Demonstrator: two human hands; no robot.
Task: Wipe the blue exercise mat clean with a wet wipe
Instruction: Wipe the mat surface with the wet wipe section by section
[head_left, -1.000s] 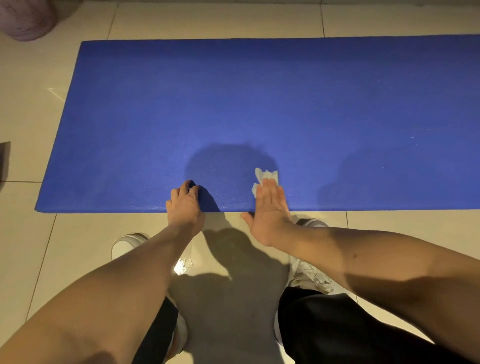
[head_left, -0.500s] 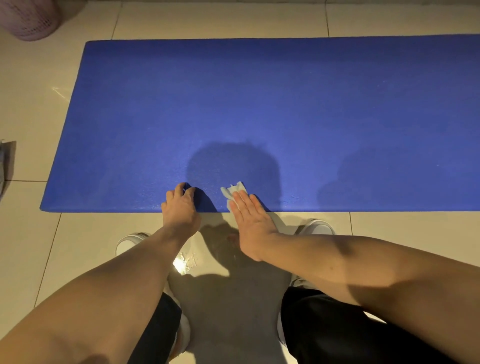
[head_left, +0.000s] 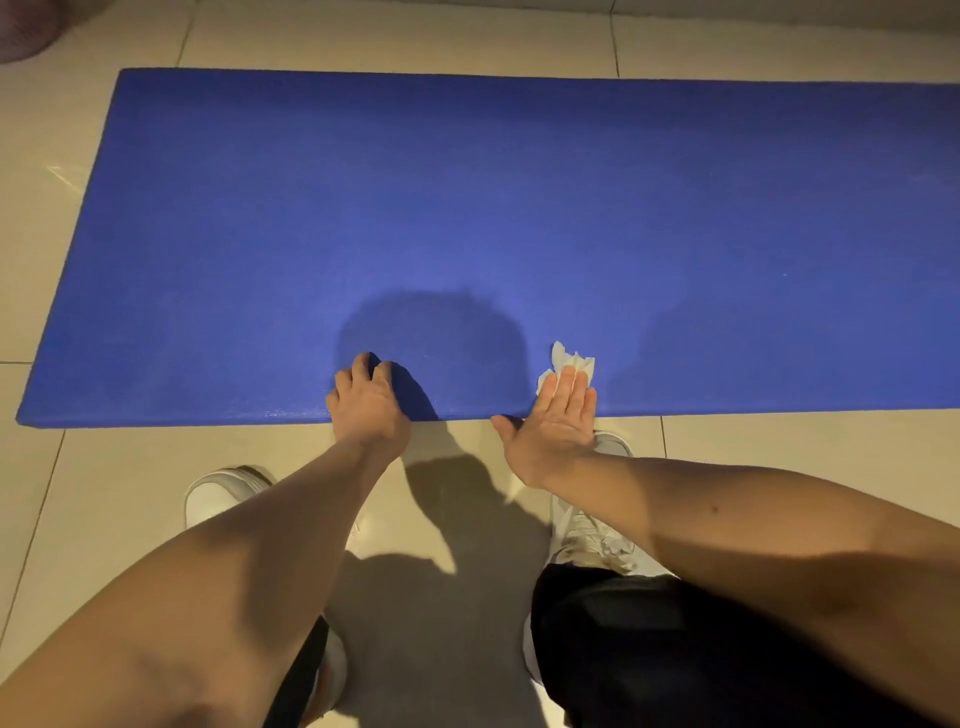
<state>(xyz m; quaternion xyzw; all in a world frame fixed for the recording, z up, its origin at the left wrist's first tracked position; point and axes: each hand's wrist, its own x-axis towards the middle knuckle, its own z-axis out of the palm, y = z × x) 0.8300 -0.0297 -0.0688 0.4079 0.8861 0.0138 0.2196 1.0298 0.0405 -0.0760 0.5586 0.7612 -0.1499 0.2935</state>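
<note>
Well, your right hand (head_left: 558, 431) lay flat with its fingers straight, pressing the wipe (head_left: 566, 361) onto the mat (head_left: 519, 208) just inside the near edge, right of centre. Your left hand (head_left: 369, 402) sat on that same edge with bent fingers (whether it actually gripped the edge, I couldn't tell). Nothing pinched the wipe, so a quick stroke could have bunched it or let it slip from under your fingers; its far end was crumpled. Had the left hand eased off, the mat might have slid on the smooth tiled floor (head_left: 467, 36). A pinkish basket (head_left: 21, 31) sat at the far left corner, its contents hidden.
</note>
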